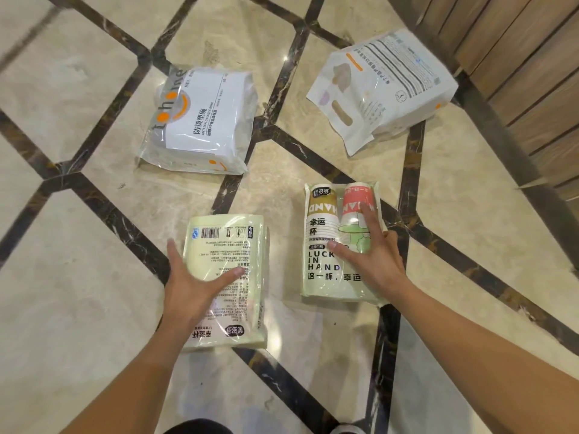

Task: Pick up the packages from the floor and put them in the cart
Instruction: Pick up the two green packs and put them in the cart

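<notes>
Four packages lie on the marble floor (pixel 94 277) in front of me, and none is in the cart yet; I can't see the cart anywhere in this view. My left hand (pixel 191 283) is spread flat, thumb laid across the face of the pale green pack (pixel 232 255) and fingers reaching past its left edge, so it touches without gripping. My right hand (pixel 372 255) is also open, fingers straight and resting on the cup pack (pixel 326 245), the one showing a brown and a red stack of cups through clear film. Neither hand has closed on anything.

What worries me: both packs are wrapped in slick, glossy film on polished stone, so if I press and try to scoop, they may skate away rather than lift. Taking one in each hand means a one-sided pinch on a soft, loosely filled bag, which could sag or slip out on the way up. The film itself might tear if I grab only a corner.

Counting: two green-tinted cup packs near me, one under each hand; one white bowl pack (pixel 203 120) farther off to the left; one white bag with a cut-out handle (pixel 385 83) farther right, close beside the wooden panelling (pixel 517 57). Two hands, both empty.
</notes>
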Motion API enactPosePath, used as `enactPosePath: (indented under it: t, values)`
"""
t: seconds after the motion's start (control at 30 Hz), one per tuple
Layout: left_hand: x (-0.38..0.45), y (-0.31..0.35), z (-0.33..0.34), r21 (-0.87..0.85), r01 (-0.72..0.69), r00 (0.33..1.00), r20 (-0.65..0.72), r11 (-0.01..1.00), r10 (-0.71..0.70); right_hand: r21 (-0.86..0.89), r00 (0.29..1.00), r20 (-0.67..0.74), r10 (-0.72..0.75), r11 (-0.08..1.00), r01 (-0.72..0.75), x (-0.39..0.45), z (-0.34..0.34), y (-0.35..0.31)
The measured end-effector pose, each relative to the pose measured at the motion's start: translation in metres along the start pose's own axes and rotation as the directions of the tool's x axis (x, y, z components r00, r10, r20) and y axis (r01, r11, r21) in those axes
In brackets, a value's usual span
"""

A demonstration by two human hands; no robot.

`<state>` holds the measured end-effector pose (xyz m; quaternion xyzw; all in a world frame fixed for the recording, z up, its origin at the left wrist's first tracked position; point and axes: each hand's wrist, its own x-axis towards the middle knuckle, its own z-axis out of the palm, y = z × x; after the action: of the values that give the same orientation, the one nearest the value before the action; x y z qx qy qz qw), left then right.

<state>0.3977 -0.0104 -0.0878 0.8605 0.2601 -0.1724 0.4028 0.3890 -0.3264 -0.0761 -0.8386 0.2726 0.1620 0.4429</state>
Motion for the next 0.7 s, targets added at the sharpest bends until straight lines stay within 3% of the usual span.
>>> enactPosePath:
  t: [0.13, 0.27, 0.5, 0.7]
  values:
    - [0.007, -0.001, 0.0, -0.099, 0.164, 0.986, 0.039, 0.981, -0.161, 0.023, 1.0, -0.008, -0.008, 1.0, 0.008, 0.002, 0.001, 0.003]
    - [0.013, -0.001, -0.001, -0.03, 0.101, 0.995, 0.031, 0.994, -0.1, 0.025, 1.0, -0.016, -0.012, 1.0, 0.012, 0.001, 0.001, 0.004]
    - [-0.01, 0.047, -0.016, -0.054, 0.0, 0.999, 0.052, 0.999, 0.003, 0.066, 0.995, -0.08, -0.065, 0.995, 0.07, -0.024, -0.028, -0.016]
    - [-0.098, 0.166, -0.102, -0.155, -0.067, 0.996, 0.055, 0.986, 0.076, 0.368, 0.966, -0.18, 0.188, 0.923, -0.111, -0.109, -0.115, -0.098]
